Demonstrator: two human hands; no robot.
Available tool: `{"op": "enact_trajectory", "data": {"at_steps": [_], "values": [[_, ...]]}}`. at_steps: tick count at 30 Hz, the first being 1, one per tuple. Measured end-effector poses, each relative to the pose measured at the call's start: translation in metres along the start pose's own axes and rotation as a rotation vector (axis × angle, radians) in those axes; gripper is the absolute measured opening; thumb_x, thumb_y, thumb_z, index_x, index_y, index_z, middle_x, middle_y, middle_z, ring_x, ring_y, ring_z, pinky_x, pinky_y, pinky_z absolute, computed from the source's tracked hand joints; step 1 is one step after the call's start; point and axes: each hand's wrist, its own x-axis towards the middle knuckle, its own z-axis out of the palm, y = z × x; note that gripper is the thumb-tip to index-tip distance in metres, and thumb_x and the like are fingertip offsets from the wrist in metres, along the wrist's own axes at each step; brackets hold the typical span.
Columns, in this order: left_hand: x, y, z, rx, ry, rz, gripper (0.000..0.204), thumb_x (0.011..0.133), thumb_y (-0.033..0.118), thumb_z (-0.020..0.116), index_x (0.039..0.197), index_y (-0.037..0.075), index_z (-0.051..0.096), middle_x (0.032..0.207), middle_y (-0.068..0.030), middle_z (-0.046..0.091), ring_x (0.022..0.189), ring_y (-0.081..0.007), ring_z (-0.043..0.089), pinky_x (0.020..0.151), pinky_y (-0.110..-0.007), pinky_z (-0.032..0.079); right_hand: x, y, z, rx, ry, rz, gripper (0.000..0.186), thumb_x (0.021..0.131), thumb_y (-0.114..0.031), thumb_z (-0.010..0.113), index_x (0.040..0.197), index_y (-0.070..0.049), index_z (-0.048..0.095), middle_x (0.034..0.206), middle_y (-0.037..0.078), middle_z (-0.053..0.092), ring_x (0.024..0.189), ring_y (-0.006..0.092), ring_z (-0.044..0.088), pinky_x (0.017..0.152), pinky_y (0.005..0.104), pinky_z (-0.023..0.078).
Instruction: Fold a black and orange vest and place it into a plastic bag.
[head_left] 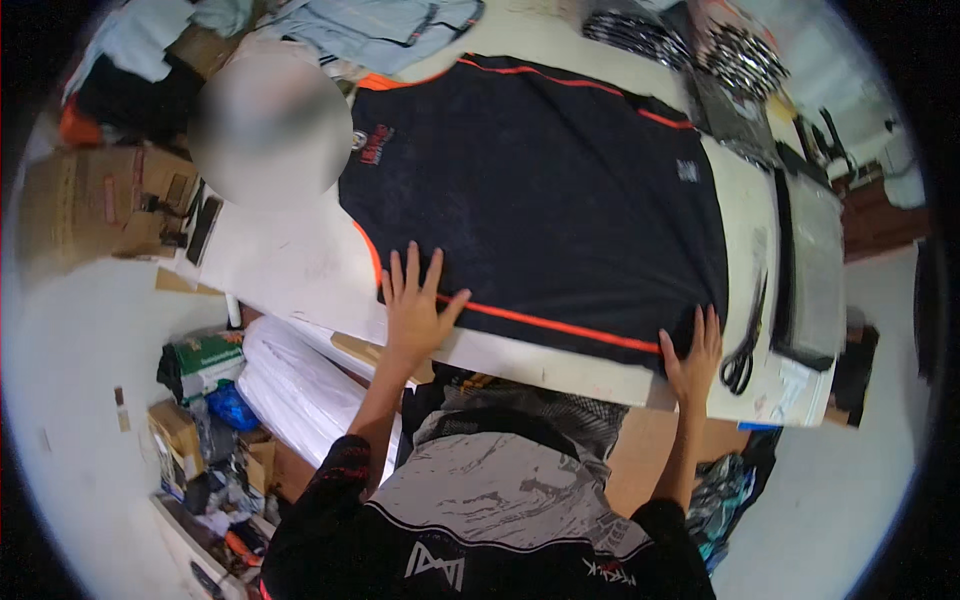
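A black sleeveless garment piece [540, 200] with red piping, orange armhole edges and a small printed emblem lies spread flat on the white table [270, 260]. My left hand [416, 305] rests on its near left part, fingers spread, by the orange edge and the red stripe. At the lower right corner, my right hand [691, 355] lies on the fabric with fingers apart. Black scissors [738, 365] lie just right of that hand, beside a long stack of clear packaging [808, 270].
Folded clothing [370, 30] and packaged bundles [740, 60] line the back. A phone [205, 225] sits near cardboard boxes [90, 200] at left; a blurred circle hides the area beside them. White rolls [295, 385] and bags lie below the table's front edge.
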Motion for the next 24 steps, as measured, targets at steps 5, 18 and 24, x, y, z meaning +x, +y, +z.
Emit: {"op": "enact_trajectory", "data": {"at_steps": [5, 18, 24], "values": [[0.036, 0.031, -0.006, -0.197, 0.175, 0.116, 0.049, 0.084, 0.032, 0.071, 0.123, 0.005, 0.061, 0.139, -0.0225, 0.046, 0.13, -0.0415, 0.04, 0.106, -0.053, 0.032, 0.05, -0.047, -0.006, 0.212, 0.222, -0.007, 0.037, 0.09, -0.026, 0.065, 0.113, 0.003, 0.064, 0.12, 0.026, 0.06, 0.11, 0.042, 0.058, 0.097, 0.046, 0.044], [0.07, 0.018, 0.028, -0.045, 0.055, 0.196, 0.065, 0.089, 0.045, 0.062, 0.139, 0.007, 0.05, 0.151, -0.0236, 0.033, 0.141, -0.0425, 0.027, 0.111, -0.062, 0.018, 0.135, -0.042, 0.039, 0.006, 0.206, 0.179, 0.041, 0.091, -0.036, 0.058, 0.116, -0.005, 0.064, 0.123, 0.018, 0.059, 0.114, 0.036, 0.053, 0.093, 0.0493, 0.042], [0.15, 0.034, 0.011, -0.228, 0.244, 0.317, 0.038, 0.09, 0.021, 0.064, 0.121, 0.0, 0.061, 0.14, -0.0242, 0.045, 0.129, -0.0416, 0.042, 0.106, -0.05, 0.035, 0.236, 0.081, 0.066, 0.34, 0.455, 0.285, 0.038, 0.084, -0.013, 0.063, 0.12, -0.006, 0.061, 0.118, 0.019, 0.062, 0.108, 0.0429, 0.058, 0.092, 0.0495, 0.048]]}}
